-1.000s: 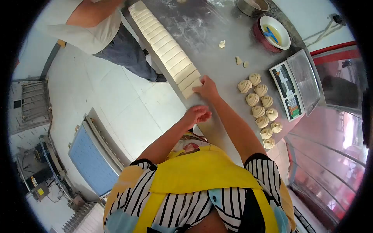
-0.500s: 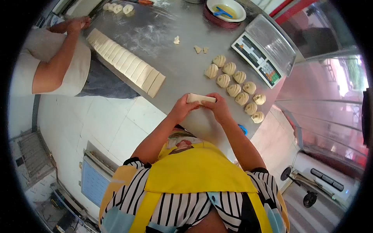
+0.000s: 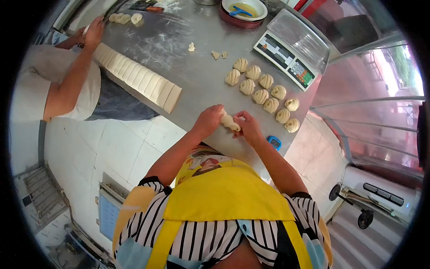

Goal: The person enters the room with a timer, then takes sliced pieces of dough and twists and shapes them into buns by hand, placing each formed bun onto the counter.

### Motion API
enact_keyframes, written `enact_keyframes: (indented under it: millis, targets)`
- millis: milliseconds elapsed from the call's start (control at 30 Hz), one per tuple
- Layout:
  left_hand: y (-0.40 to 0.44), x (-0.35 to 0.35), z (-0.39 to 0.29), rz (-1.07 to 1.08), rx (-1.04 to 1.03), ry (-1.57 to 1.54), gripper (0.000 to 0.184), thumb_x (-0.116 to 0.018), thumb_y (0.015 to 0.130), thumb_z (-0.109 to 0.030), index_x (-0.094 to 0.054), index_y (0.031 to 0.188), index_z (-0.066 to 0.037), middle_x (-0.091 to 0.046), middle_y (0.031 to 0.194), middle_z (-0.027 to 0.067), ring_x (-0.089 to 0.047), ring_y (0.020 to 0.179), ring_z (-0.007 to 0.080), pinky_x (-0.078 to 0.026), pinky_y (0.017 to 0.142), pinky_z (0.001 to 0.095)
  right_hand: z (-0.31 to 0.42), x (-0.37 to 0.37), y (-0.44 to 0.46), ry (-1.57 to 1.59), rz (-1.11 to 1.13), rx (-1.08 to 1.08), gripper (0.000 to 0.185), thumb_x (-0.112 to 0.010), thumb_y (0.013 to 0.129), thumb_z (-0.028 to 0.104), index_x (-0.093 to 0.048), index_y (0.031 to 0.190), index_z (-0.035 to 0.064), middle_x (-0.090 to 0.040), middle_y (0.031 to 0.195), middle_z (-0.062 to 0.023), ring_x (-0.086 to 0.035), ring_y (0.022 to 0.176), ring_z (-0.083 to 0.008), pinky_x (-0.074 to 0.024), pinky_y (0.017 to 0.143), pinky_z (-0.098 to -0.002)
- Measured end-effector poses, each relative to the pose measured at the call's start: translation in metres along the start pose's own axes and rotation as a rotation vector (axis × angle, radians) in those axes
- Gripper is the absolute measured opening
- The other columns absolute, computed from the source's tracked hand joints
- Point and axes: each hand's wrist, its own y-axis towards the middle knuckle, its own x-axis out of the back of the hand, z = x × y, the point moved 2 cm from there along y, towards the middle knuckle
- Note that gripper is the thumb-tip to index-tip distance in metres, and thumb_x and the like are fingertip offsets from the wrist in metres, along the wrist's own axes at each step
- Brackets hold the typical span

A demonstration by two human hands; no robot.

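Pale dough (image 3: 229, 121) in fingers (image 3: 245, 122), apparently lifted, near bare table edge (image 3: 185, 121)

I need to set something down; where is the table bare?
Free: between the dough row and twisted buns; also between the dough scraps and bowl. Crowded: around the buns and scale, and where the left hand and right hand hold a dough piece.

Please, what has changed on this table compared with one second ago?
A dough piece left the near end of the cut row, where the right hand was, and moved right, before the body. The left hand took hold too; straight half a second ago, the piece is now twisted. The shaped rolls and scale stayed.
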Motion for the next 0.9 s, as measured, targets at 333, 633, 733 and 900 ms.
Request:
enact_keyframes:
  millis: [333, 633, 733, 900]
  targets:
    - [0.008, 0.007, -0.003, 0.192, 0.44, -0.47, 0.025, -0.057, 0.073, -0.009, -0.062, 0.096, -0.002, -0.063, 0.083, 0.014, -0.061, 0.072, 0.0322, -0.049, 0.068, 0.0343, 0.027, -0.002, -0.023, -0.742, -0.039, 0.615, 0.035, -0.064, 0.076, 0.009, -0.054, 0.11, 0.0067, -0.063, 0.081, -0.0116, -0.061, 0.071, -0.0215, -0.049, 0.068, -0.032]
    - [-0.01, 0.002, -0.042, -0.014, 0.014, -0.314, 0.021, -0.059, 0.073, -0.01, -0.057, 0.092, 0.0, -0.053, 0.095, 0.0141, -0.055, 0.083, 0.0307, -0.046, 0.071, 0.0345, -0.01, 0.01, 0.029, 0.414, 0.225, -0.144, 0.02, -0.053, 0.087, 0.019, -0.06, 0.097, 0.003, -0.063, 0.087, -0.006, -0.062, 0.072, -0.0179, -0.0534, 0.062, -0.0352]
    - [-0.007, 0.008, -0.038, -0.046, 0.151, -0.354, 0.02, -0.058, 0.072, -0.004, -0.053, 0.09, 0.001, -0.049, 0.1, 0.0135, -0.052, 0.088, 0.029, -0.044, 0.076, 0.0336, -0.001, -0.003, 0.024, 0.561, 0.26, -0.228, 0.02, -0.05, 0.087, 0.02, -0.061, 0.097, 0.0064, -0.063, 0.091, -0.0055, -0.062, 0.074, -0.0166, -0.0547, 0.067, -0.0352]
    - [0.007, 0.012, -0.039, -0.134, -0.001, -0.347, 0.021, -0.06, 0.071, -0.002, -0.049, 0.088, 0.002, -0.047, 0.101, 0.0114, -0.052, 0.082, 0.0271, -0.045, 0.073, 0.0323, -0.005, 0.002, 0.038, 0.587, 0.285, -0.306, 0.021, -0.05, 0.087, 0.022, -0.061, 0.1, 0.0095, -0.063, 0.091, -0.0052, -0.062, 0.077, -0.0176, -0.0544, 0.067, -0.0351]
